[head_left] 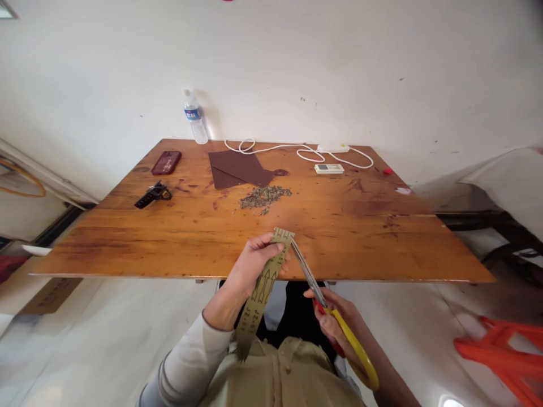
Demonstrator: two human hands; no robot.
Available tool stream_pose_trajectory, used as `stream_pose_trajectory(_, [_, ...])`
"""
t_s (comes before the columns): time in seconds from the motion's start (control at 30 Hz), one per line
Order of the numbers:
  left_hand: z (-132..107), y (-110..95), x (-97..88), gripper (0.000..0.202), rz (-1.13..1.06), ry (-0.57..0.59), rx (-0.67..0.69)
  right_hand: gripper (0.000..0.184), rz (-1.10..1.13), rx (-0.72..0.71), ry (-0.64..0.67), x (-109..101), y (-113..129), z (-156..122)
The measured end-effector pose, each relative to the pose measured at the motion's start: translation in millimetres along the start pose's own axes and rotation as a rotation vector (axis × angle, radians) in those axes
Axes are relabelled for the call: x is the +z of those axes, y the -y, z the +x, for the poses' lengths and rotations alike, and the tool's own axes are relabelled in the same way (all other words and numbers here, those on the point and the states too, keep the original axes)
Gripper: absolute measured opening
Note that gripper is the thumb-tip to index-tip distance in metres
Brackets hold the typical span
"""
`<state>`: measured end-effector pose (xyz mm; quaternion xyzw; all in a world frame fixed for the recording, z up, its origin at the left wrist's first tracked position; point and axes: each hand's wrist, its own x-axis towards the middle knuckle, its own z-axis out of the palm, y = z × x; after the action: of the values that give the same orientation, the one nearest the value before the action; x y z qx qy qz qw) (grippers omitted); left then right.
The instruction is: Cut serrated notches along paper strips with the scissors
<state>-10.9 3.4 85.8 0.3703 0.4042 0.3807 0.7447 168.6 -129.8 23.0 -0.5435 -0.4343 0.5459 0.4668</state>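
My left hand [253, 264] is closed on a long olive-tan strip [263, 285] printed with dark arrow marks, held near the front edge of the wooden table [360, 226]. My right hand [335, 319] grips yellow-handled scissors [326, 308] with a red inner part. Their metal blades point up and left and meet the strip's top end. A small heap of cut scraps [263, 196] lies on the table beyond my hands.
Dark brown sheets [238, 168] lie at the back beside a water bottle [195, 117]. A dark red case [166, 162] and a black tool [151, 194] sit left. A white cable [297, 150] and small remote [328, 168] lie right. Orange object [500, 350] stands on the floor.
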Motion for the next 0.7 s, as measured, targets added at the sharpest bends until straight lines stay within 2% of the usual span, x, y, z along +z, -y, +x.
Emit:
stream_pose_trajectory(0.13, [-0.5,-6.2,-6.0,0.014,0.041,0.054,-0.043,0.039,-0.046,-0.012,-0.072,-10.6,2.1,1.8])
stream_pose_trajectory(0.3, [1.6,-8.0,-12.8,0.012,0.072,0.118,-0.052,0.043,-0.132,0.058,0.080,-33.0,4.0,6.1])
stream_pose_trajectory(0.4, [2.1,-9.1,-15.3,0.014,0.078,0.141,-0.076,0.043,-0.189,0.061,0.085,-49.1,-0.4,9.7])
stream_pose_trajectory(0.57, [2.2,-10.2,-19.3,0.016,0.126,0.214,-0.109,0.064,-0.292,0.068,0.280,-72.3,3.9,12.8])
stream_pose_trajectory(0.7, [2.9,-7.5,-22.4,0.015,0.127,0.257,-0.099,0.077,-0.363,0.034,0.307,-80.0,17.2,13.1])
